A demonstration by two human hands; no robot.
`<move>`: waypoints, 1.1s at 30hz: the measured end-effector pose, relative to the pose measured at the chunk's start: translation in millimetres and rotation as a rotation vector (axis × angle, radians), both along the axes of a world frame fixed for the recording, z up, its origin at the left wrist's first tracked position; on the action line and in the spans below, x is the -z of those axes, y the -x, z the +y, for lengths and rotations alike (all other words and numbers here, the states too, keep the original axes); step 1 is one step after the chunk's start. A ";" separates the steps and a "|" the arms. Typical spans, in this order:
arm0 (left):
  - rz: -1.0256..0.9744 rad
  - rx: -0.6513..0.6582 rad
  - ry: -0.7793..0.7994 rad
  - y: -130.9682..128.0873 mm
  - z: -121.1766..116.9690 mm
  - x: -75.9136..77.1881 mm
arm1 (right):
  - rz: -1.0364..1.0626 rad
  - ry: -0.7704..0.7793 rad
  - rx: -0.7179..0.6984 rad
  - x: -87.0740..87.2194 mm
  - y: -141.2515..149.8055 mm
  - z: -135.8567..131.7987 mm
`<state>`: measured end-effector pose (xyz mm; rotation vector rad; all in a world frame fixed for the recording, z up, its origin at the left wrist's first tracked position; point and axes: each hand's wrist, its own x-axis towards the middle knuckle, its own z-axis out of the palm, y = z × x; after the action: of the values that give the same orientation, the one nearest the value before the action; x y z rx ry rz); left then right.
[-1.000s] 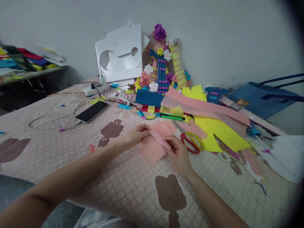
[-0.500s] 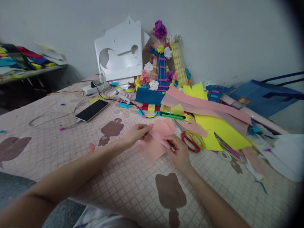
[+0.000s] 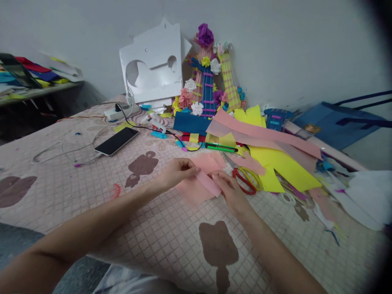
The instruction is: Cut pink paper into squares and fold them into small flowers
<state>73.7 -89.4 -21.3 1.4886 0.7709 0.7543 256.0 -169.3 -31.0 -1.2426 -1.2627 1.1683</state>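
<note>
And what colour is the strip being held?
The strip is pale pink, clearest in the head view.

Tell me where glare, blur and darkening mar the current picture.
Head view: faint glare on the white board with cut-out shapes; head view: blurred near edge on the flat pink paper sheet at centre; head view: black vignetting at the right edge.

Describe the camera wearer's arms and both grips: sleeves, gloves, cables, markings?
Left arm and right arm: no sleeves in view. Left grip and right grip: ordinary five-fingered hands, ungloved. No cables, watch or markings that I can make out. Pale, faintly patterned cloth shows at the lap.
</note>
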 end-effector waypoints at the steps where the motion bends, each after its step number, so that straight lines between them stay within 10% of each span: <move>1: 0.003 0.011 0.007 -0.5 -1.4 -0.9 | -0.021 0.009 -0.004 0.1 0.8 0.3; 33: 0.078 0.104 0.077 -0.9 1.8 3.3 | -0.117 -0.031 0.092 4.0 7.8 -4.2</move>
<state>74.6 -87.6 -24.7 1.4839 0.7670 0.5854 248.1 -173.5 -35.0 -1.3478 -1.2902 1.0196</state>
